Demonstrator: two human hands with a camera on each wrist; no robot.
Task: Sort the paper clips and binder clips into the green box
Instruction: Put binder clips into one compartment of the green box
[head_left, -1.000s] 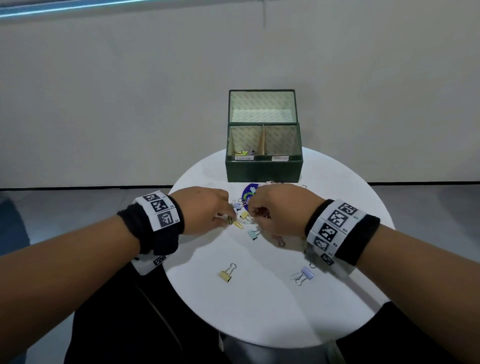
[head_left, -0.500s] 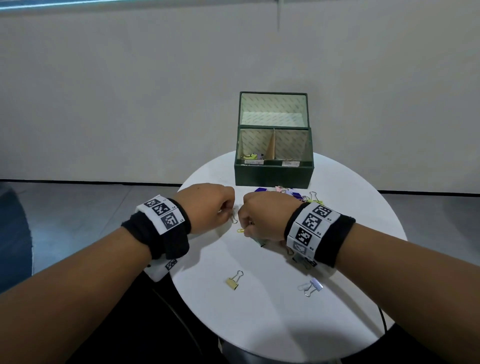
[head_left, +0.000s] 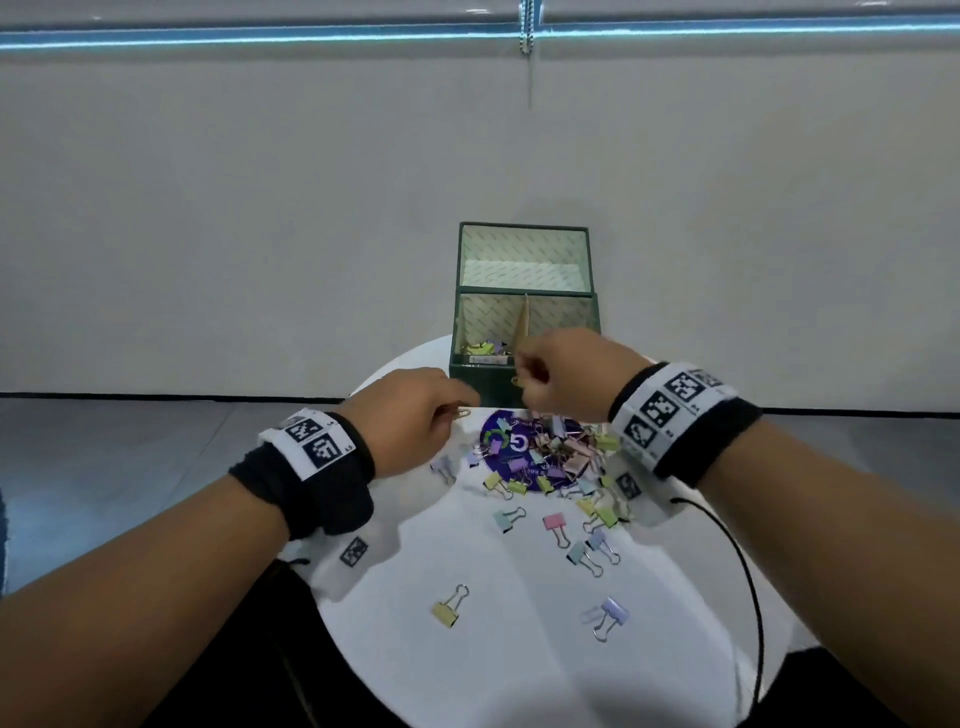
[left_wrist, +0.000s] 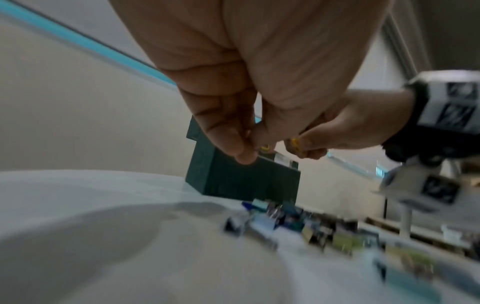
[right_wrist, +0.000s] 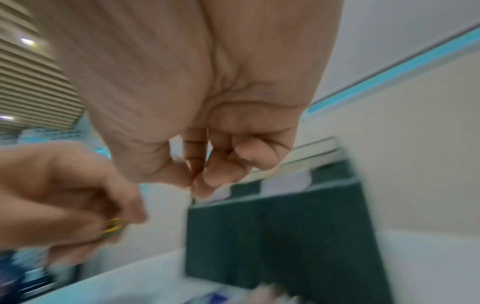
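- Now both hands are raised off the round white tabletop (head_left: 519, 675), where half a second ago they were low over the pile of clips.
- The left hand (head_left: 410, 421) hangs near the far left edge of the tabletop, thumb and fingers pinched together on a gold paper clip (head_left: 461, 413).
- The right hand (head_left: 576, 379) has moved farther, up to the front wall of the green box (head_left: 478, 384); its fingers are curled and pinch a second gold paper clip (head_left: 517, 378) just before the box's front rim.
- The green box stands open at the far edge of the tabletop, lid upright behind it, a tan divider (head_left: 521, 322) splitting it into two compartments.
- A few coloured clips already lie in the left compartment; the right one is hidden behind the right hand.
- The main pile of pastel binder clips (head_left: 550, 457) lies on a purple disc (head_left: 498, 447) just in front of the box.
- Loose binder clips are scattered nearer the person, including a yellow binder clip (head_left: 448, 609) and a lilac binder clip (head_left: 609, 616) towards the near edge.
- Judging by the lift, each hand has picked one paper clip and the drop into the box looks next; most of the sorting is not yet done.
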